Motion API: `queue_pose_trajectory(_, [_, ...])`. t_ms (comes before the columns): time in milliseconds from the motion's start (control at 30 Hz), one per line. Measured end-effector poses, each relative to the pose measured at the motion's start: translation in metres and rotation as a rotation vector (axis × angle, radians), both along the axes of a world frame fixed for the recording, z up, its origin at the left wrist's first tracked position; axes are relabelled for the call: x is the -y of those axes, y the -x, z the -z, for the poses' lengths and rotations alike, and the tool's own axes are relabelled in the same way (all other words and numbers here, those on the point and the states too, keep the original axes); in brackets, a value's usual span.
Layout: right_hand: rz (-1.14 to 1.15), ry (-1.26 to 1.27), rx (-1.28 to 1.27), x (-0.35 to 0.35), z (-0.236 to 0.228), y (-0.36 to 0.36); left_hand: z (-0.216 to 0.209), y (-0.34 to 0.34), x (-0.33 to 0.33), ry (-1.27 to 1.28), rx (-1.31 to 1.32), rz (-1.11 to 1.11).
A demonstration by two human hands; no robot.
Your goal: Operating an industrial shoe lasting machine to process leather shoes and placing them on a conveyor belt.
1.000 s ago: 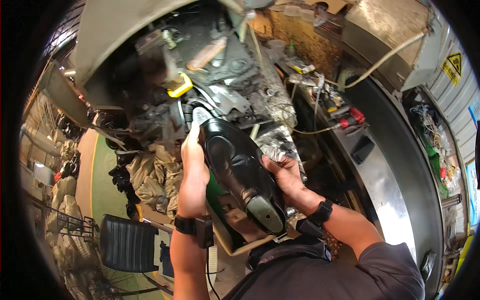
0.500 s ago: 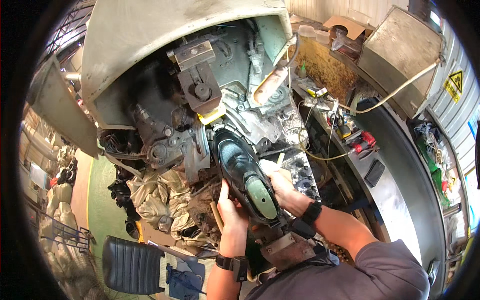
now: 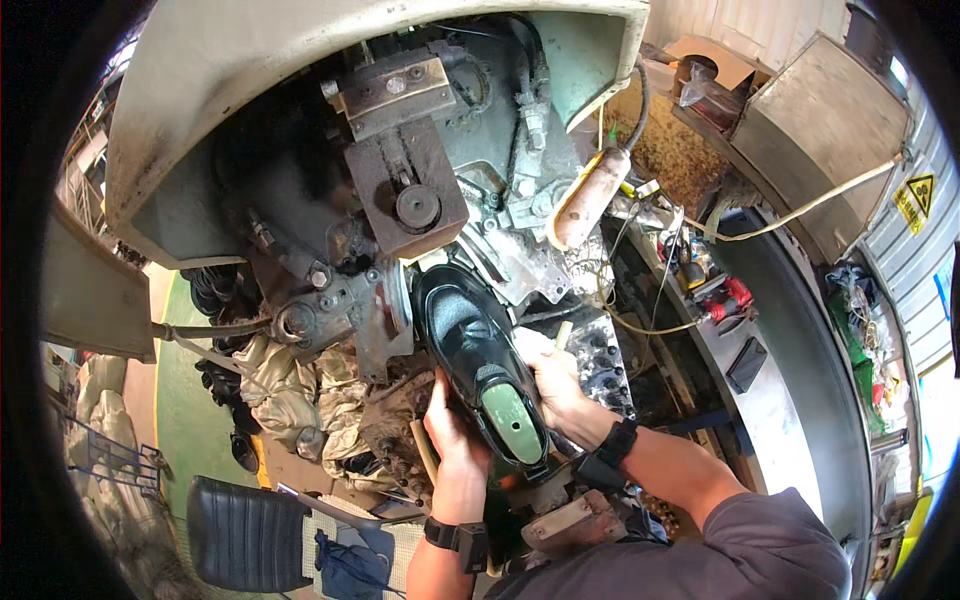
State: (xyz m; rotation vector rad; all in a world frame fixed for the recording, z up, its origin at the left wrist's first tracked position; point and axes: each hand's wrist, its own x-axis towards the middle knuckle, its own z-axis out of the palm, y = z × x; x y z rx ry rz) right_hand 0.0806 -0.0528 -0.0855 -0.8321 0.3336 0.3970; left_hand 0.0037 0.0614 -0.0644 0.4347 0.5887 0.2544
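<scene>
Between fingers (image 3: pixel 441 396), glossy black shoe (image 3: pixel 474 348)

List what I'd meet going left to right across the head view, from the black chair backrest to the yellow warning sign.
Black chair backrest → left hand → black shoe between the hands → right hand → red-and-black tool → yellow warning sign.

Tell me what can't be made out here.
In the head view:
Underside of the glossy black shoe: turned away from the camera.
Most fingers of the bare left hand: hidden by the shoe.
Dark grey cloth shirt: cut off by the lower edge.
Dark machine recess left of the brown square metal block: lost in shadow.
</scene>
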Motion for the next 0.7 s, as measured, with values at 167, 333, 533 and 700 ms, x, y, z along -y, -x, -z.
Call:
queue_pose_trajectory(167, [-0.054,-0.109,0.012,-0.001,0.008,-0.004,0.012,-0.004,0.001,-0.04,0.05,-0.031])
queue_pose_trajectory(333, [-0.069,-0.209,0.049,-0.006,0.028,-0.014,0.042,-0.014,-0.005,-0.087,0.024,-0.079])
queue_pose_trajectory(533, [-0.076,-0.245,0.075,-0.011,0.037,-0.022,0.075,-0.019,-0.008,-0.179,0.064,-0.155])
queue_pose_trajectory(700, [-0.1,-0.265,0.04,-0.011,0.027,-0.021,0.079,-0.02,-0.012,-0.243,0.028,-0.171])
